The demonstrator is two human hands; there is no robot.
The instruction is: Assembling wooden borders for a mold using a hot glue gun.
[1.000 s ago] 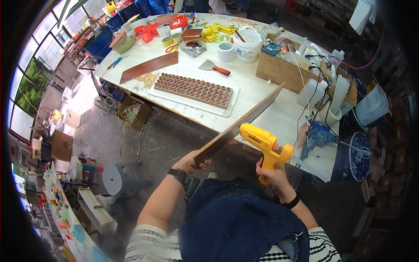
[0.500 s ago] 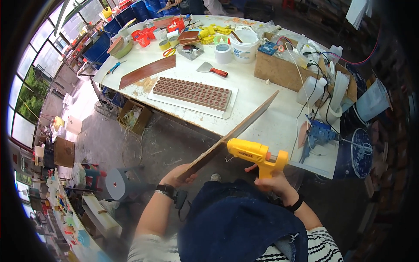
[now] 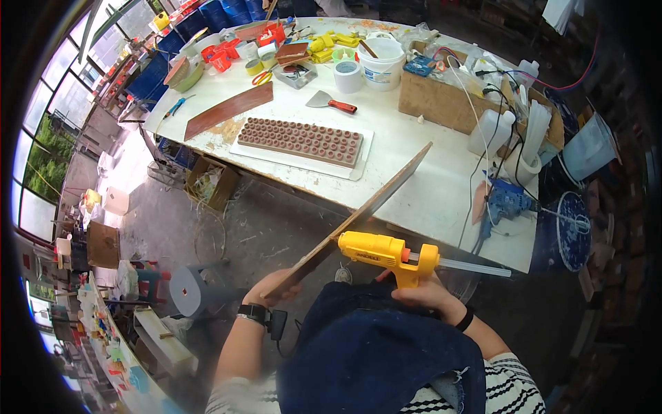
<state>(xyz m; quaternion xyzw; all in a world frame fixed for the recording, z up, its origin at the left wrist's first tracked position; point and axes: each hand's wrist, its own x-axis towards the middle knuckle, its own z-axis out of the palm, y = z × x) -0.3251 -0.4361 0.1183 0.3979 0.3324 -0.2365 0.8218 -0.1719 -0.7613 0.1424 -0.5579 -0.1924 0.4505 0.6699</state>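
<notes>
My left hand (image 3: 263, 287) is closed round the near end of a long, thin brown board (image 3: 369, 207), which slants up to the right with its far end above the table. In my right hand (image 3: 433, 292) is a yellow hot glue gun (image 3: 376, 249), gripped by its handle. The gun's nozzle is at the board's lower face, about midway along; whether it touches I cannot tell. A clear glue stick (image 3: 476, 267) juts from the back of the gun. The trigger finger is mostly hidden.
On the white table (image 3: 289, 152) lie a brown slab with rows of round studs (image 3: 300, 141), a reddish-brown curved strip (image 3: 229, 110) and a scraper (image 3: 331, 102). A white bucket (image 3: 383, 65), a cardboard box (image 3: 434, 96) and a blue power mixer (image 3: 507, 201) stand farther back and right.
The glue gun has moved left and slightly down, tipping a little so more of its glue stick shows. My left hand and the board have shifted slightly left and down.
</notes>
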